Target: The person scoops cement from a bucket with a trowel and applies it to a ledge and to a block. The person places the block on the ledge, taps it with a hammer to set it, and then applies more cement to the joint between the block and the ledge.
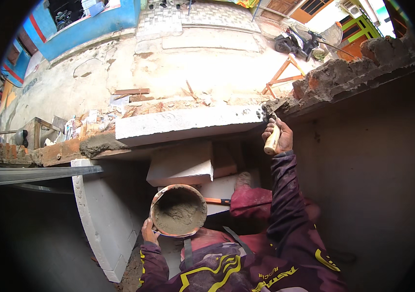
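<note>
The trowel sits at the joint between the long white block and the rough brick wall top, its blade pressed into the gap, seemingly to pack mortar there. The right hand is clenched round its pale wooden handle, arm stretched up and forward to reach the joint. The left hand grips the near rim of a round bucket part-filled with grey mortar, held close to the body and below the work, so a fresh load is within easy reach. A wad of wet mortar lies at the block's left end, on the bricks. Below the block, white blocks are stacked, and an orange-handled tool lies on one, parked within reach.
</note>
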Motion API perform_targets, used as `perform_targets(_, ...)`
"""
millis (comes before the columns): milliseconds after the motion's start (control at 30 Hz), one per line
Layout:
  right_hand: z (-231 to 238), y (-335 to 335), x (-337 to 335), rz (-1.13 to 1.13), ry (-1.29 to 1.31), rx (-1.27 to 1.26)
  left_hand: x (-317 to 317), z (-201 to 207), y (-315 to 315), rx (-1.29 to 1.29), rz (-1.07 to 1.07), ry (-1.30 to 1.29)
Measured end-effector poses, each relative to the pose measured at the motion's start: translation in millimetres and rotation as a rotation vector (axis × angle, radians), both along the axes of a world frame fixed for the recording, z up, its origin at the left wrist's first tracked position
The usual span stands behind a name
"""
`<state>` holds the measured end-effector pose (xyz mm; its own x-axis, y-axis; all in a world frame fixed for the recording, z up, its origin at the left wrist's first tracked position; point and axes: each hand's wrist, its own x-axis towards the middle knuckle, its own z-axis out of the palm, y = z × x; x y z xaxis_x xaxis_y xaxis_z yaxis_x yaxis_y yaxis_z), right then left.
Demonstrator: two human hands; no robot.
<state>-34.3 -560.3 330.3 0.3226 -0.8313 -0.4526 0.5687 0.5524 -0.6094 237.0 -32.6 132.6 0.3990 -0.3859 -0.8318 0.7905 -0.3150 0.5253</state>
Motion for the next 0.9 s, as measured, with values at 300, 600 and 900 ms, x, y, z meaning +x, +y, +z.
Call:
perform_targets(300, -4, 44, 14, -0.048, 0.386, -0.052, -1, -7, 2, 0.019, 0.0, 0.001)
perform_targets(600, -22, 28, 11, 0.432, 0.851, -0.104, -1, -9, 2, 0.037, 0.011, 0.012)
perform_targets(900, -39, 17, -16, 0.312, 0.904, -0.074, 2, -9, 2, 0.0, -0.008, 0.001)
